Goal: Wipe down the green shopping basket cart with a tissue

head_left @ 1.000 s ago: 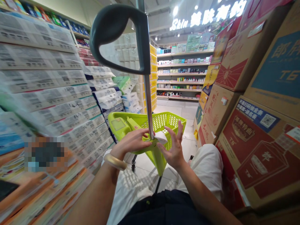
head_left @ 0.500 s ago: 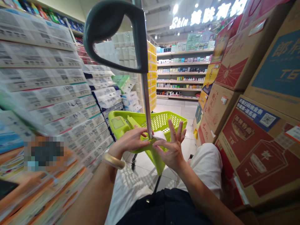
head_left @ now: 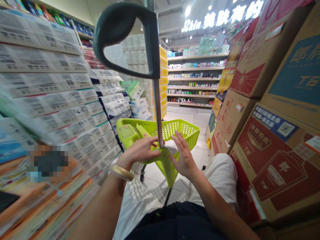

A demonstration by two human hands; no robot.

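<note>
A lime-green rolling shopping basket [head_left: 192, 140] stands in front of me, with a metal pole [head_left: 158, 110] rising from its near end to a dark grey loop handle [head_left: 152, 43]. My left hand [head_left: 140, 150] is closed at the foot of the pole, thumb on the green rim and fingertips by the metal. Just right of the pole, a small white piece that looks like tissue or cloth [head_left: 170, 146] lies on the rim. Over its right side is my right hand [head_left: 183, 156], fingers stretched out and thumb apart. Whether it touches the white piece is hard to tell.
Stacked wrapped paper packs [head_left: 57, 80] line the left side. Cardboard cartons [head_left: 277, 160] rise close by my right knee. Down the tiled aisle [head_left: 186, 111], shelves of small boxes [head_left: 192, 75] stand at the back. A blurred-out patch [head_left: 50, 163] covers something at lower left.
My right hand's raised, spread fingers have come down and closer together, beside the white piece. That piece now lies flatter. The left hand stays at the pole's foot.
</note>
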